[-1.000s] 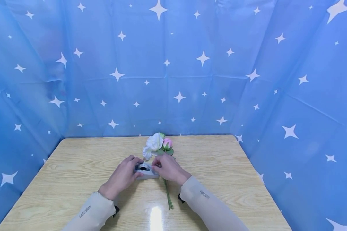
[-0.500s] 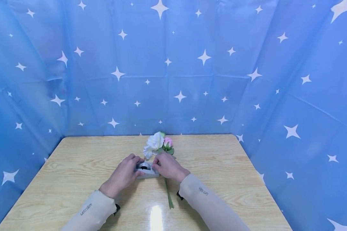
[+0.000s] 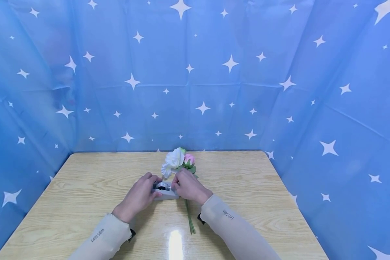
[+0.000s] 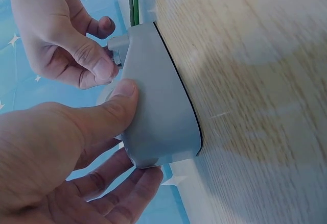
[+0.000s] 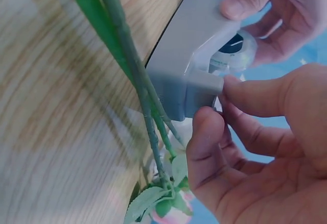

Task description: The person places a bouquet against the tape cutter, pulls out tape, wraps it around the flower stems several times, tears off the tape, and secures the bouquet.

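Observation:
A grey tape dispenser (image 3: 167,196) stands on the table with a roll of clear tape (image 5: 241,56) in it. My left hand (image 3: 139,196) holds the dispenser's left end, thumb on the near side and fingers round the far side. At the cutter end, my right hand (image 3: 191,186) has its thumb and forefinger curled together, pinching the tape's end; the clear strip itself barely shows. Behind and beneath the right hand lie artificial flowers: a white bloom (image 3: 174,159), a pink bud (image 3: 189,159) and green stems (image 3: 189,218) that run toward me, partly hidden by that hand.
The wood-grain table (image 3: 246,202) reaches back to a blue curtain (image 3: 201,72) with white stars, which also hangs along both sides. The flower stems pass close beside the dispenser's cutter end.
The view has tilted slightly, so everything sits a little higher in it. My right hand has turned a bit at the cutter end; the left hand keeps its hold on the dispenser.

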